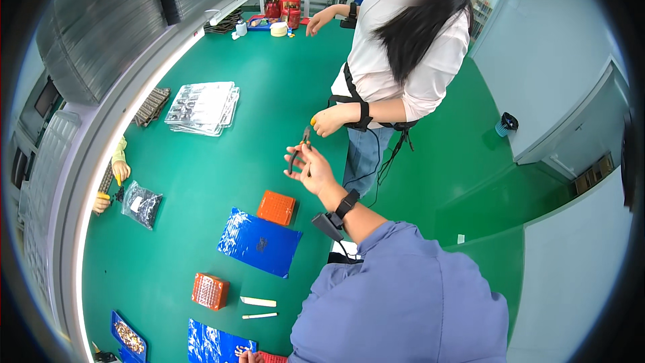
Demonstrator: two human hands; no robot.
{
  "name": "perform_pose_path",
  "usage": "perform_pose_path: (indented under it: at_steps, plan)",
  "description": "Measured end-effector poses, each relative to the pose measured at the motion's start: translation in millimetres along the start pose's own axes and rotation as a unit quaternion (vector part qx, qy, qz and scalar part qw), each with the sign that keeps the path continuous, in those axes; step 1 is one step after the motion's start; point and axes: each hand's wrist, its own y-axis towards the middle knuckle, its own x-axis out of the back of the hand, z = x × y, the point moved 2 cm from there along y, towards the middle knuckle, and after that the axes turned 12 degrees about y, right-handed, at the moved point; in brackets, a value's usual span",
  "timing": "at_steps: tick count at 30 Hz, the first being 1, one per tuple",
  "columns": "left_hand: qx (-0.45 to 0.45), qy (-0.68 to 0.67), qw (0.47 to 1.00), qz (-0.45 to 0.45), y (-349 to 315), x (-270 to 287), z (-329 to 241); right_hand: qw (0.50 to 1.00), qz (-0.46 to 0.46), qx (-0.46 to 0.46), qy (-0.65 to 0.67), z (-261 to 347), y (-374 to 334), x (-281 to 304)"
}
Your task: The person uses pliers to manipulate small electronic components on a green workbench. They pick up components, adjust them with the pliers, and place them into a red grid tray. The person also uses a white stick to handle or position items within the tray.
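My right hand (312,169) is stretched out above the table and closed on a pair of pliers (306,137) with dark handles. The jaws point up toward the hand (329,119) of a person in a white top, which has something yellow at the fingertips. Whether that hand touches the pliers is unclear. At the lower edge, my left hand (251,357) shows only its fingertips, beside small pale pieces on a blue sheet (211,344); the rest is cut off. Below my right forearm lie an orange-red block-like tray (276,208) and another blue sheet (262,242).
Another orange-red tray (210,291) and two pale strips (259,302) lie nearer. Farther left are a blue scoop-shaped tray (129,337) of small parts, a bag of black parts (142,206) and another person's hands (121,169). Clear plastic cases (201,107) stand beyond, under the light bar (91,228).
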Motion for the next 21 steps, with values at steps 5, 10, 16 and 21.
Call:
perform_pose_path:
  at_steps: [5,10,16,21]
  plan:
    - [0.217,-0.2,0.955,-0.022,3.7,-4.7,-26.7,1.0,-0.016,0.015,0.007,10.3,5.5,16.1]
    - [0.196,-0.199,0.96,-0.008,5.2,-5.4,-5.2,1.0,-0.025,0.014,-0.006,10.4,4.3,20.6]
    - [0.046,-0.017,0.999,0.011,2.6,-3.9,12.9,1.0,-0.019,-0.01,-0.021,3.3,-1.8,10.2]
    - [0.222,-0.213,0.951,-0.029,-0.1,-7.8,-10.0,0.997,0.003,-0.05,-0.051,-12.8,-11.1,-4.0]
